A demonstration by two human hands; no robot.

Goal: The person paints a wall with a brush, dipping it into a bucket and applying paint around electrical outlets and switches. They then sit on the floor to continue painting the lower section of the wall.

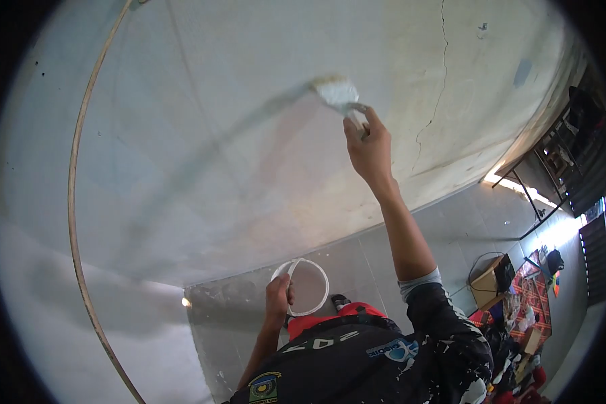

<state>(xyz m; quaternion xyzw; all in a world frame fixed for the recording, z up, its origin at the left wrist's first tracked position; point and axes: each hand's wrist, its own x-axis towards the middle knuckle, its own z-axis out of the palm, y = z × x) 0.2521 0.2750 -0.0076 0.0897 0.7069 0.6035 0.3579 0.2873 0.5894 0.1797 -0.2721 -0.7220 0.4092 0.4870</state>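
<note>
My right hand is raised to the wall, its fingers closed around the handle of a wide paintbrush. The bristles look whitish and lie against the wall surface, with a long shadow falling to the left. Lower down, my left hand grips the rim of a white bucket at its left side. Pale, greyish-pink liquid shows inside the bucket, which hangs in front of my legs above the tiled floor.
A thin crack runs down the wall right of the brush. One long, curved pole or conduit spans the left side. On the grey floor at right lie a cardboard box and a red patterned mat with clutter. A metal frame stands beyond.
</note>
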